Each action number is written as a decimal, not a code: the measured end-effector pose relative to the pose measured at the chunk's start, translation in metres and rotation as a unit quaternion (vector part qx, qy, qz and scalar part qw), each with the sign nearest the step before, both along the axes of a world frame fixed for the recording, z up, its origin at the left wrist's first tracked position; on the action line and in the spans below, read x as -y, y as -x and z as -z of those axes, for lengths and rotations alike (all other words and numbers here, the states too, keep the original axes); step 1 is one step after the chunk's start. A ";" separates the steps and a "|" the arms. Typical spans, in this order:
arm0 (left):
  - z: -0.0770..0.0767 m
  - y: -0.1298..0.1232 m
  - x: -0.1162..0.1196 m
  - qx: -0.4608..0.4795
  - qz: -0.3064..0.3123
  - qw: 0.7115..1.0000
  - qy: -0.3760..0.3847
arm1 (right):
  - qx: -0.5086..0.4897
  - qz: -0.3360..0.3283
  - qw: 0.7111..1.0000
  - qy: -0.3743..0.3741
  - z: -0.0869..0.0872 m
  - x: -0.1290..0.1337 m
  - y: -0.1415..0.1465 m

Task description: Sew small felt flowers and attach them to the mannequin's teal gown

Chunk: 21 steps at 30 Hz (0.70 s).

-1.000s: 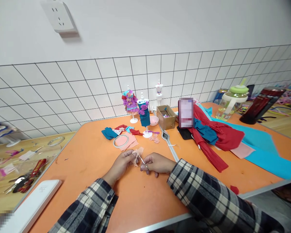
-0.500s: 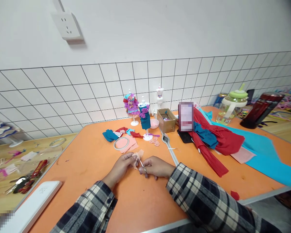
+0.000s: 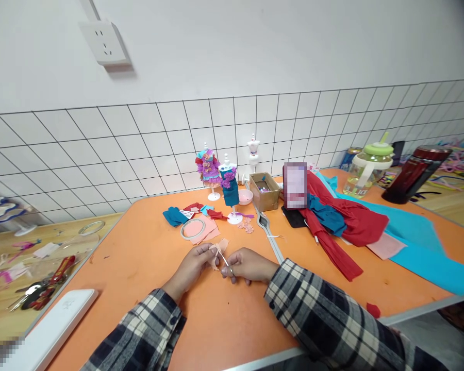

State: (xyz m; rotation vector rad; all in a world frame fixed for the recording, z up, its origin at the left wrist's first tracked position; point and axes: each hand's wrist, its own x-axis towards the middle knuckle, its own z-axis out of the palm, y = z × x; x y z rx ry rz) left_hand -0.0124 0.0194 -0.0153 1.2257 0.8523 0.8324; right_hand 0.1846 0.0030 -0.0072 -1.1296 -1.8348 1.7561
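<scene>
The left hand [image 3: 196,263] pinches a thin, crinkled peach piece [image 3: 222,244] between thumb and fingers; it sits in front of the body, just above the smooth orange tabletop [image 3: 232,322]. Whether it is paper or cloth I cannot tell. The right hand [image 3: 251,264] curls closed around the ringed end of slim silver metal scissors [image 3: 225,261], whose tip meets the peach piece.

Beyond the hands, a flat, glossy tape ring [image 3: 183,232] lies partly on pale pink sheets [image 3: 211,233], near folded teal scraps [image 3: 175,216]. A small white mannequin in a smooth teal dress with purple ruffled flowers [image 3: 230,191] stands upright on a round base, close to an open brown cardboard box [image 3: 269,203]. Rumpled red material [image 3: 365,224] spreads at right.

Dark lettering on the clear, green-lidded bottle [image 3: 358,180] is too small to read surely; the phone screen [image 3: 296,185] is blurred out.

Compared with half a second ago, both grips are unchanged; the view has shifted only slightly.
</scene>
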 end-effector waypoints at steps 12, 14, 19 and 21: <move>-0.005 -0.001 0.002 0.003 0.010 1.000 0.000 | -0.004 0.004 1.000 -0.002 0.005 -0.001 0.002; -0.005 -0.001 0.002 0.006 0.017 1.000 -0.001 | -0.007 0.005 1.000 0.000 0.004 -0.001 0.002; -0.004 -0.001 0.002 0.005 0.012 1.000 -0.001 | -0.006 0.005 1.000 0.003 0.002 0.000 0.002; -0.004 -0.001 0.002 0.006 0.011 1.000 -0.001 | -0.017 0.005 1.000 0.005 0.002 0.000 0.002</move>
